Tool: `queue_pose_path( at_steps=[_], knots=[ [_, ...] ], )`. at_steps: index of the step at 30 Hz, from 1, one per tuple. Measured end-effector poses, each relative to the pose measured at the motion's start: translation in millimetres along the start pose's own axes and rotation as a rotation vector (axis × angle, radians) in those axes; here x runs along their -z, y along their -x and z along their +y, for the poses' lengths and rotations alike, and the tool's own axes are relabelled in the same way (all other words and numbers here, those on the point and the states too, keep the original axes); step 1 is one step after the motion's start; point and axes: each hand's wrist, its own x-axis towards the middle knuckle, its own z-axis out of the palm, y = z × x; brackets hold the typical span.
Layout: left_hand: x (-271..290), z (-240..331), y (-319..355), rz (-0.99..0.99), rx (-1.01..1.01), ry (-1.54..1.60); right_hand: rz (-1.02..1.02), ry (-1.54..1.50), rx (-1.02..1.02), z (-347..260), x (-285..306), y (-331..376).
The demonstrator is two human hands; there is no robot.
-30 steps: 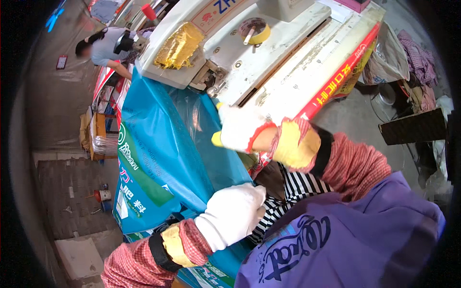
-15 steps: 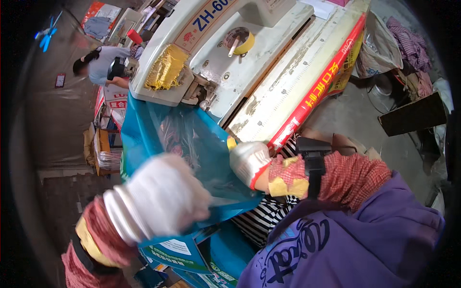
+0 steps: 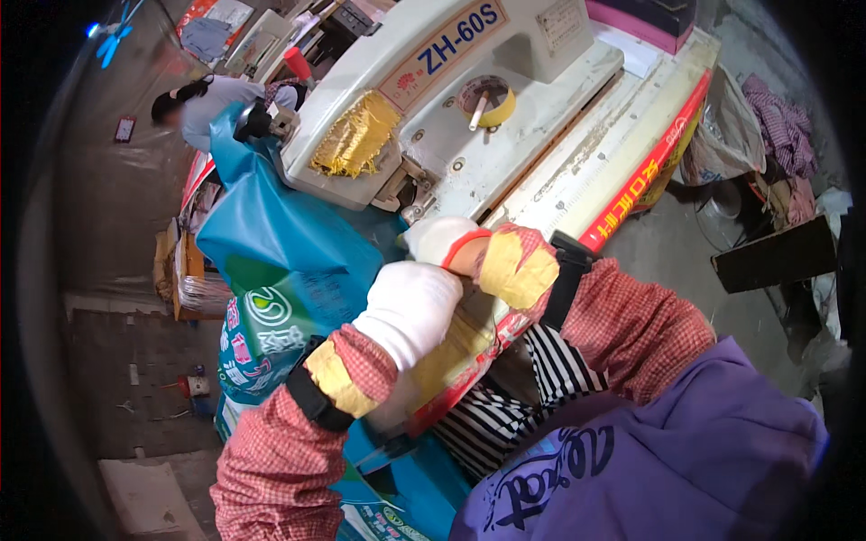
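Note:
A teal printed plastic bag (image 3: 298, 243) drapes over the left end of a white sewing machine (image 3: 424, 99), its printed side outward. My left hand (image 3: 415, 307), in a white glove, is closed at the bag's right edge, though its fingertips are hidden. Just beyond it my right hand (image 3: 442, 239), in a white glove with a red cuff, is closed on the bag's edge near the metal presser foot (image 3: 410, 189). The two hands nearly touch, wrists crossing close together.
A roll of yellow tape (image 3: 496, 108) with a white stick lies on the machine bed. The worn white table (image 3: 577, 185) has a red front edge. Another person (image 3: 212, 99) works at the far left. A dark board (image 3: 776, 257) stands at right.
My left hand has come up and right from the lower left to beside my right hand, which moved slightly up. The bag's opening with its clear liner has turned out of sight.

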Motion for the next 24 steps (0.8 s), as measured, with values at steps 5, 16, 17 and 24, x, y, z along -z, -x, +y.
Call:
queue_pose_path(
  at_steps=[5, 16, 17, 24],
  knots=[
    [-52, -81, -3, 0.172, 0.292, 0.040, -0.294, -0.904, -0.264, -22, 28, 23],
    [59, -21, 194, 0.193, 0.230, 0.137, 0.160, 0.125, 0.135, -68, 1, 18],
    [88, -9, 218, 0.133, 0.267, 0.038, 0.135, 0.155, 0.123, -81, 12, 13],
    [34, -19, 321, 0.821, 0.920, 0.133, -0.015, -0.062, 0.604, -163, 77, 43]
  ],
)
